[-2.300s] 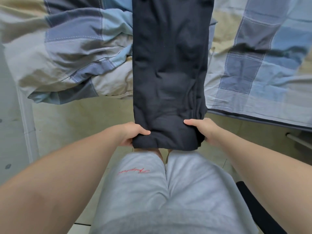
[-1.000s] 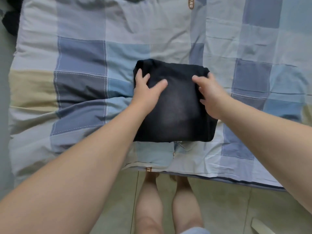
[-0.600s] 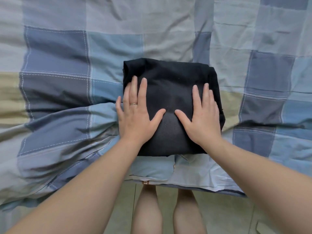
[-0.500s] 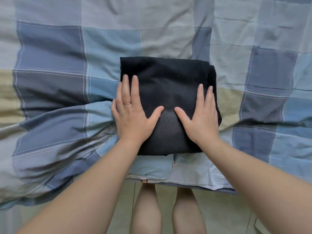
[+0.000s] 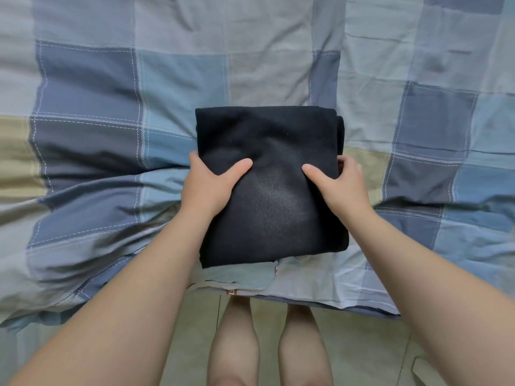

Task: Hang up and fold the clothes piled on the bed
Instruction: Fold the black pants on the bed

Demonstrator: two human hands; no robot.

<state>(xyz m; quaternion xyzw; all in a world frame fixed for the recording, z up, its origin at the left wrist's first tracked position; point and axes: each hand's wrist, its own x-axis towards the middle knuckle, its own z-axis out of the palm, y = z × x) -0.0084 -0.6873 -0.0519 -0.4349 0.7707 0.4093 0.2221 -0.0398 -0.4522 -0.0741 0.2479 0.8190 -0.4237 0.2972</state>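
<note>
**Now: folded garment held at both sides on the bed**

Underneath the garment (image 5: 270, 146) lies a bed (image 5: 250, 65) with a checked cover in blue, grey and tan squares. The cover is rumpled into ridges left of the garment and lies smoother beyond it. Nearer than the garment, the cover's edge hangs over a pale tiled floor (image 5: 362, 344), where the person's bare legs (image 5: 237, 344) stand.

The garment is black and folded into a thick, roughly square stack with layered edges showing on its right side. It sits on the cover close to the bed's near edge, with a faded, greyish patch on its top face.

The left hand (image 5: 206, 185) grips the garment's left edge, thumb on top and fingers tucked out of sight. The right hand (image 5: 340, 188) grips the right edge, thumb on top and fingers curled round the side.
</note>
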